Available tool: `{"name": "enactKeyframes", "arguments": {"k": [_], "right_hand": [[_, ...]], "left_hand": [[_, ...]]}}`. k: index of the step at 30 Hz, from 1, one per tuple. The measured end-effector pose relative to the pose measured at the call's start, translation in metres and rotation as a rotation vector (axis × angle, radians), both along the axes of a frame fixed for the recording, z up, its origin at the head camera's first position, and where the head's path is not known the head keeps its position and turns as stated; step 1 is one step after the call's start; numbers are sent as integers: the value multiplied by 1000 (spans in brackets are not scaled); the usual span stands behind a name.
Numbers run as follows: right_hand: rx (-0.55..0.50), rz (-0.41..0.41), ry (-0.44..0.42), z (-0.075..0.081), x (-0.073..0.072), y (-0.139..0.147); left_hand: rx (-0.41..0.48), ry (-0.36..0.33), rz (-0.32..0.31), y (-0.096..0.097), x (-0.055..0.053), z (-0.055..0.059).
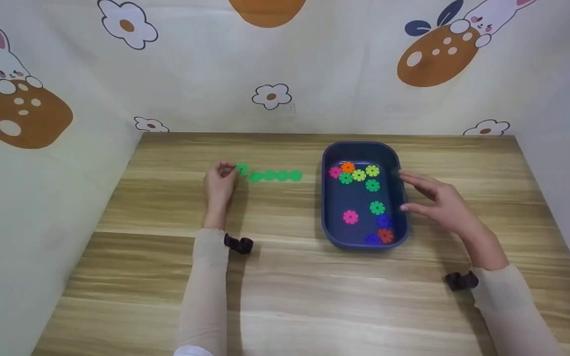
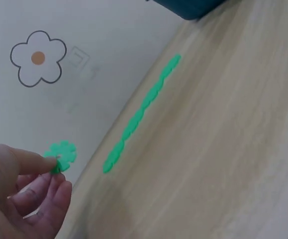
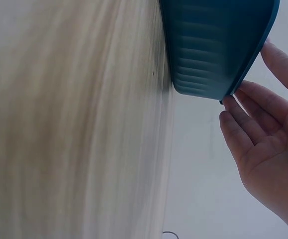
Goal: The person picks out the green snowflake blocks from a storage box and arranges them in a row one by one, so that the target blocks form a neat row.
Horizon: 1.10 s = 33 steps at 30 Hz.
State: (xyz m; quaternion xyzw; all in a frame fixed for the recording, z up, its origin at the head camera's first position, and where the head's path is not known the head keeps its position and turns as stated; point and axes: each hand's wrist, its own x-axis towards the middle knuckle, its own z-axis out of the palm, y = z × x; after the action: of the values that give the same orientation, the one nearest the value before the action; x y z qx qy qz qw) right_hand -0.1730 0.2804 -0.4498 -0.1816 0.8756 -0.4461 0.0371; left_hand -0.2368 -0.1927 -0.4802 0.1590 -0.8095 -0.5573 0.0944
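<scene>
My left hand [image 1: 219, 187] pinches a green snowflake disc [image 1: 242, 169] between thumb and fingertips, raised over the tabletop. In the left wrist view this disc [image 2: 66, 149] shows its notched edge. To its right lies a straight row of several green discs [image 1: 276, 176], apart from the held one. My right hand [image 1: 441, 201] is at the right side of a dark blue tray [image 1: 398, 165], fingers lightly bent and spread. In the right wrist view its fingertips are right at the rim of the tray [image 3: 208, 45], not curled round it.
Inside the tray lie loose snowflake discs, among them an orange disc [image 1: 348, 167], a pink disc [image 1: 350, 217] and a red disc [image 1: 385, 236]. A printed cloth wall [image 1: 206, 74] borders the wooden table [image 1: 285, 296] at the back.
</scene>
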Motion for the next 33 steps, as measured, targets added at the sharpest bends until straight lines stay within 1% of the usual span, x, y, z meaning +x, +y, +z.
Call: {"name": "enactKeyframes", "arguments": {"k": [4,7,10,15,18,21,23,26,28,30,33], "right_hand": [[1,-6,-13,2,0,0],[-7,-3,-3,2,0,-1],[-14,2,-1,2,0,-2],[-9,7,-8,2,0,-1],[-10,11,-8,2,0,-1],[-4,9,-10,1,-1,-1],[-3,9,-11,1,-1,0],[-4,12,-11,0,-1,0],[-9,12,-10,0,-1,0],[-11,11,-8,0,-1,0],[-15,7,-1,0,0,-1]], "left_hand": [[-94,-81,2,-4,3,-4],[-135,-132,-11,-4,4,-5],[-168,-167,-11,-4,5,-5],[-223,-185,5,-2,6,-1],[-232,-199,-6,0,7,4],[-233,-231,-27,1,9,9],[-270,-250,-38,2,10,12],[-356,-273,-48,3,11,15],[-404,-279,-50,4,10,17],[-428,-280,-52,5,10,19],[-409,-252,-59,8,9,22]]}}
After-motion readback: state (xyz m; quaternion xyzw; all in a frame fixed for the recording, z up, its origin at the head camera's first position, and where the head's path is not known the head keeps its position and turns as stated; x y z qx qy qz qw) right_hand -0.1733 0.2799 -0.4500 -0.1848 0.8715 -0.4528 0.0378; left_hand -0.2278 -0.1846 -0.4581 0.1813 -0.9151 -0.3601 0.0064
